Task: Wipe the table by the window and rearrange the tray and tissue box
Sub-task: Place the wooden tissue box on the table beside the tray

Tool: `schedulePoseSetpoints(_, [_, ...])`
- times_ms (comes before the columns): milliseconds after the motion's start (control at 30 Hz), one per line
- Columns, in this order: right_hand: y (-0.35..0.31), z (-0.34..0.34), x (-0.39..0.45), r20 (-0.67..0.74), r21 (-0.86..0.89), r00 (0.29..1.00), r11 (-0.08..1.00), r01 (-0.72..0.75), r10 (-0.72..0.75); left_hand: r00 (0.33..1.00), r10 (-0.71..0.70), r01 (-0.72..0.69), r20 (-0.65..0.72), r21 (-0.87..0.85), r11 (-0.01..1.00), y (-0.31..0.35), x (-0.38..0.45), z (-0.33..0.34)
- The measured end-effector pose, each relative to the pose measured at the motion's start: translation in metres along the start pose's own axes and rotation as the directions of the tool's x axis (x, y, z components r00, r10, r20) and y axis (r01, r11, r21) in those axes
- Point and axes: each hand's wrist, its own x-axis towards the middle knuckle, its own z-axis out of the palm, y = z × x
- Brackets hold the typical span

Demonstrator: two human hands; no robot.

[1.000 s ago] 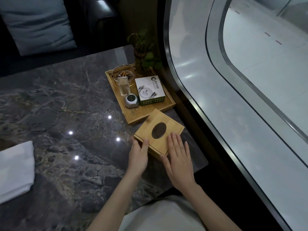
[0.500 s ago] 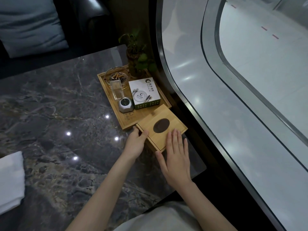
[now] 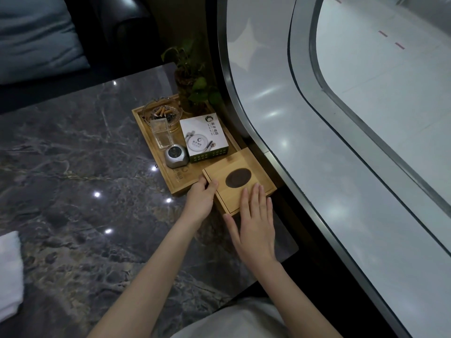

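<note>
Head view: your left hand (image 3: 201, 200) grips the near-left corner of the tissue box (image 3: 239, 179), thumb on top, fingers curled round the side. Your right hand (image 3: 253, 223) lies flat on the box's near edge, fingers spread, not pinching. Box sits on the counter (image 3: 73, 179) at the window-side corner, touching the tray (image 3: 146, 132). White carton (image 3: 203, 136) in the tray carries a logo and print, too small to read. Both forearms reach forward, bare.
</note>
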Motion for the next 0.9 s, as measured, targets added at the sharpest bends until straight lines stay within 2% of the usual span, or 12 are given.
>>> schedulePoseSetpoints(333, [0.002,-0.003,-0.001,-0.039,0.024,0.999,0.999,0.026,-0.025,0.998,0.057,-0.058,0.019,0.013,0.998,-0.001,-0.007,0.001])
schedulePoseSetpoints(500, [-0.001,-0.011,0.002,-0.035,0.039,0.999,0.999,0.014,-0.013,0.998,0.011,-0.011,0.059,-0.006,1.0,0.003,-0.014,-0.007])
schedulePoseSetpoints(700, [-0.02,-0.028,0.018,-0.044,0.206,0.997,0.977,-0.048,0.059,0.992,-0.009,0.009,0.125,-0.005,1.0,0.005,-0.029,-0.039])
schedulePoseSetpoints(800, [-0.042,-0.032,0.021,-0.086,0.23,0.996,0.973,0.034,-0.015,0.996,0.001,0.002,0.094,-0.037,0.999,0.004,-0.033,-0.062])
schedulePoseSetpoints(900, [-0.064,-0.038,0.026,-0.044,0.287,0.998,0.957,0.05,-0.039,0.999,0.006,-0.004,0.032,-0.058,0.998,0.007,-0.04,-0.086])
